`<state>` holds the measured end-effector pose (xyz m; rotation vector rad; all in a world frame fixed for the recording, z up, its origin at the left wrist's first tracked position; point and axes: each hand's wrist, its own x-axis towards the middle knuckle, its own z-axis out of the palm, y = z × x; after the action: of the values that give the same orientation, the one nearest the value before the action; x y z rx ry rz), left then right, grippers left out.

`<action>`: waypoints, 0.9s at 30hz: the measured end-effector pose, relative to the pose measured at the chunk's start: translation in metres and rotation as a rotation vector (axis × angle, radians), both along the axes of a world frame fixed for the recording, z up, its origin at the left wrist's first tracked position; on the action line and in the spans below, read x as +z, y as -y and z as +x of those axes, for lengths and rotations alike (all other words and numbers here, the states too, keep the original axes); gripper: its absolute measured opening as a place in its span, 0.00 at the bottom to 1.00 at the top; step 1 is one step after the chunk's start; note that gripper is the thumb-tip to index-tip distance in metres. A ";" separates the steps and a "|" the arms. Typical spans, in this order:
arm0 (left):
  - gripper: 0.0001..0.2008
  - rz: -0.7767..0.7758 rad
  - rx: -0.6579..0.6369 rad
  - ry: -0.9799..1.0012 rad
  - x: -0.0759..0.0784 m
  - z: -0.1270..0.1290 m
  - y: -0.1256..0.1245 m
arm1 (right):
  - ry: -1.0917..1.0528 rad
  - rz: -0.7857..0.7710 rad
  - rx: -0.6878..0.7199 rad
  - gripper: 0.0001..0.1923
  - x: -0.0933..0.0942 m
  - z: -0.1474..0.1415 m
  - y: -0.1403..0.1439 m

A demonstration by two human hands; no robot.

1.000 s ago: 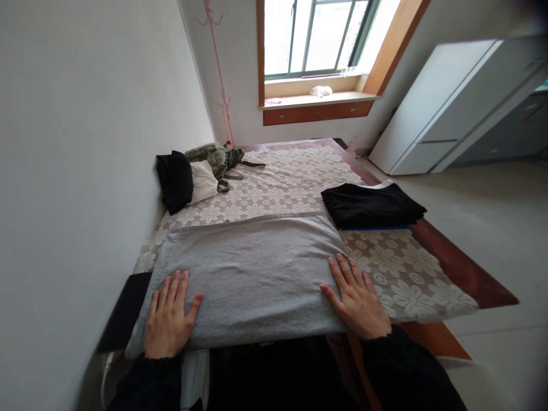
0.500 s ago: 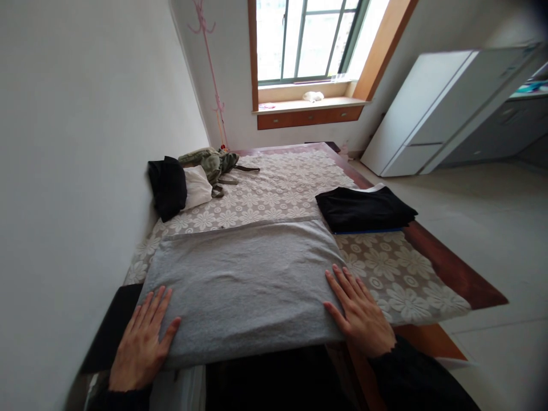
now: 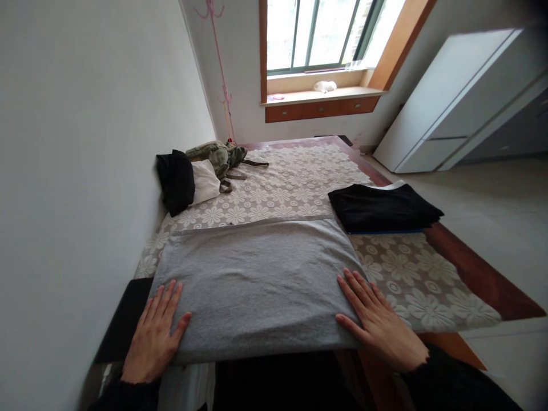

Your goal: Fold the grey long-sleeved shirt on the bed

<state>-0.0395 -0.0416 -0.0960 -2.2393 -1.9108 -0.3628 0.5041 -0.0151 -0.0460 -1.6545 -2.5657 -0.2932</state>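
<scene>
A grey piece of cloth, apparently a folded garment, lies spread across the near end of the table, its front edge along the table's front. My left hand rests flat on its left edge, palm down, with the thumb apart from the fingers. On the right edge my right hand lies palm down as well, fingers stretched forward. Neither hand grips the cloth. Slight wrinkles run over the grey surface.
Folded black clothing lies at the right on the flowered tablecloth. Against the left wall are a black cloth bundle, a white cloth and a green backpack. A white refrigerator stands beyond the table.
The view has shifted a little, so the whole scene sits slightly further right. Both hands stay flat on the grey cloth, which looks much the same.
</scene>
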 end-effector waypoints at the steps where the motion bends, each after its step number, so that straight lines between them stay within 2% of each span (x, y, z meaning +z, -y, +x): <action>1: 0.36 -0.006 0.001 -0.011 0.000 0.004 -0.001 | 0.008 -0.004 0.006 0.43 0.002 -0.002 -0.001; 3: 0.35 -0.029 0.014 -0.031 0.004 0.025 -0.003 | 0.022 -0.021 0.014 0.42 0.008 -0.018 -0.005; 6: 0.33 -0.100 -0.020 -0.034 0.016 0.083 -0.017 | 0.018 -0.082 0.070 0.35 0.022 -0.072 -0.022; 9: 0.31 -0.172 -0.125 0.006 0.030 0.143 -0.047 | -0.036 -0.170 0.156 0.33 0.032 -0.140 -0.054; 11: 0.30 -0.199 -0.144 0.049 0.037 0.163 -0.071 | -0.065 -0.231 0.130 0.33 0.031 -0.170 -0.077; 14: 0.30 -0.198 -0.090 0.097 0.039 0.159 -0.101 | -0.100 -0.273 0.068 0.34 0.021 -0.181 -0.105; 17: 0.31 -0.187 -0.002 0.115 0.037 0.132 -0.119 | -0.111 -0.270 0.014 0.37 0.013 -0.165 -0.120; 20: 0.31 -0.195 0.138 0.116 0.035 0.107 -0.129 | -0.108 -0.240 -0.189 0.38 0.011 -0.147 -0.131; 23: 0.32 -0.188 0.257 0.112 0.034 0.097 -0.134 | -0.105 -0.206 -0.357 0.38 0.011 -0.139 -0.140; 25: 0.33 -0.175 0.212 0.097 0.035 0.098 -0.134 | -0.097 -0.194 -0.338 0.38 0.009 -0.139 -0.140; 27: 0.33 -0.183 0.032 0.074 0.035 0.102 -0.132 | -0.086 -0.202 -0.198 0.36 0.007 -0.142 -0.137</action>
<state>0.0625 0.0902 -0.0609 -2.3348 -2.0932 -0.2800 0.3617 0.1218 -0.0390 -1.9477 -2.4419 0.0290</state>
